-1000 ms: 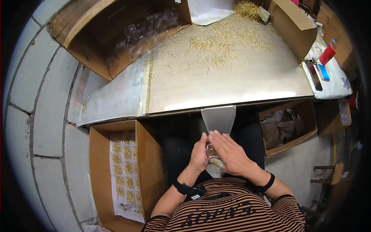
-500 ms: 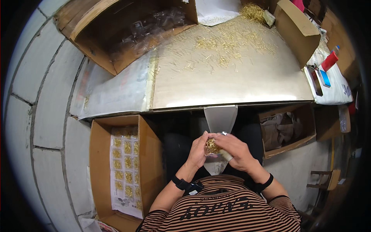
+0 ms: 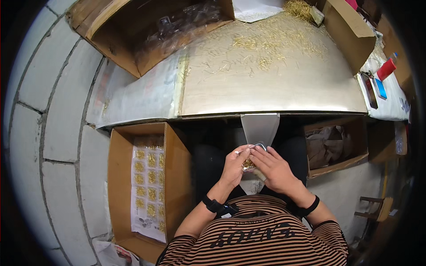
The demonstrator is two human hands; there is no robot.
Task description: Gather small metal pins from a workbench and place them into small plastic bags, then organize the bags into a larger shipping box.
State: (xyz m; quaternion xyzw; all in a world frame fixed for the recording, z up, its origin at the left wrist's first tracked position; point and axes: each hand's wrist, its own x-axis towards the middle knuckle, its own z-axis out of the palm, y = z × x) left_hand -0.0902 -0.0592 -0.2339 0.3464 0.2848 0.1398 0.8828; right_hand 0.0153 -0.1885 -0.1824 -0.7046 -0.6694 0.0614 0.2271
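Note:
Over my lap, a small clear plastic box filled with thin gold-coloured metal pieces rests in my left hand, whose fingers and thumb are closed around its left side. My right hand lies across the box with its fingers stretched out flat, covering much of it. A clear rim, seemingly the lid, shows above the fingertips; whether it is fully closed I cannot tell. Beneath my right palm a pale yellowish strip shows, too small to name.
Loose gold-coloured pieces are scattered over the table. A cardboard box at left holds rows of clear boxes with gold contents. Another carton holds clear plastic boxes; a third holds brown paper.
My right hand has flattened over the box, and a clear rim now shows above the fingertips. Less of the gold contents is visible. The view has shifted slightly.

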